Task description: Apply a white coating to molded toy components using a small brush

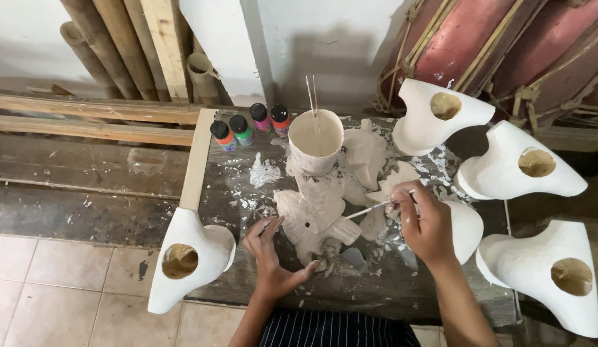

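White cup [316, 140] holds two thin sticks [311, 94]; four capped paint bottles [250, 127] beside.

L hand [273, 254] low centre of frame, fingers spread, palm down, thumb out to the right. R hand [424, 222] right of centre, fingers pinched shut, wrist bent; both forearms enter from bottom edge.

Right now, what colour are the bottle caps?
Black, on all four paint bottles; the head view shows them.
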